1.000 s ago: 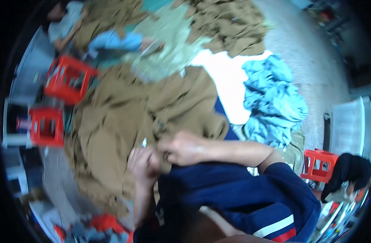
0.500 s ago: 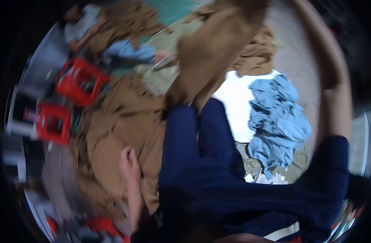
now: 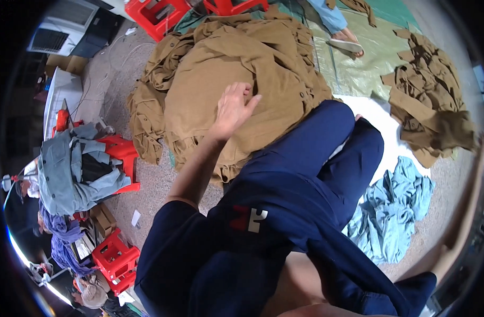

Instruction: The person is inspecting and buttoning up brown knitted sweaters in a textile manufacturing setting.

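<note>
My left hand [image 3: 234, 110] hovers over or lightly touches a large heap of brown buttoned garments [image 3: 210, 95], thumb spread from the loosely bent fingers, with nothing in it. Far out to the right, my right hand [image 3: 480, 141] is at the end of a blurred brown garment [image 3: 454, 131]. Blur hides its fingers, so a grip or a release cannot be told apart. That garment lies over a looser pile of brown garments [image 3: 429, 79]. Crumpled light-blue garments [image 3: 398, 211] lie beside my legs, partly on a white sheet [image 3: 376, 108].
Red plastic stools [image 3: 157, 18] stand beyond the heap, and another red stool [image 3: 115, 259] is at lower left. A grey-blue jacket [image 3: 67, 169] drapes a stool on the left. Another person's sandalled foot [image 3: 348, 45] rests on the greenish plastic sheet [image 3: 358, 74].
My view has turned to the left. The brown garment, lifted high before me, is now low over the right pile. My left hand has gone from loosely closed to open above the heap.
</note>
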A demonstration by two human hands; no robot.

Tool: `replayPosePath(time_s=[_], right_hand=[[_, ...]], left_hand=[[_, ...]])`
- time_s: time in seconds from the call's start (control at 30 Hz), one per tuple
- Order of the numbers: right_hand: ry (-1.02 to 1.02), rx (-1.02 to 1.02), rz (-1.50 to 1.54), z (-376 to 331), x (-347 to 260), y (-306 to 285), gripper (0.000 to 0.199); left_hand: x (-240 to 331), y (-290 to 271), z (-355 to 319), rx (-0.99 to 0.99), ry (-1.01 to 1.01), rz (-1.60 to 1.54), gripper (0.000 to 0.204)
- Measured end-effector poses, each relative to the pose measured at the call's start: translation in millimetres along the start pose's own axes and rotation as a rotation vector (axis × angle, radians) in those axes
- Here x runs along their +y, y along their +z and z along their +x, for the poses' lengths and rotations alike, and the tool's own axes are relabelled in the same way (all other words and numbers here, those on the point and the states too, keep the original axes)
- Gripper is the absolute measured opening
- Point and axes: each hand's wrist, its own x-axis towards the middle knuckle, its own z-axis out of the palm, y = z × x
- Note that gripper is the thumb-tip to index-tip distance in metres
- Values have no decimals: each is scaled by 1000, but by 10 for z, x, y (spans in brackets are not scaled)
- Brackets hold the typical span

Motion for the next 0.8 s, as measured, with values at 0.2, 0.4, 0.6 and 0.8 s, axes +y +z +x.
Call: replayPosePath(time_s=[0.2, 0.4, 0.6, 0.8], right_hand=[[212, -823, 551, -2725, -1458, 1790, 25], [-311, -957, 463, -3968, -2685, 2457, 20], [-588, -1007, -119, -4262, -3287, 3152, 36], [-674, -1058, 35, -4401, -3384, 3444, 37]], left_hand=[[87, 16, 65, -250, -22, 389, 39], [-191, 3, 268, 55, -347, -493, 72], [181, -793, 710, 77, -458, -1008, 34], [-692, -1007, 783, 227, -378, -275, 32]])
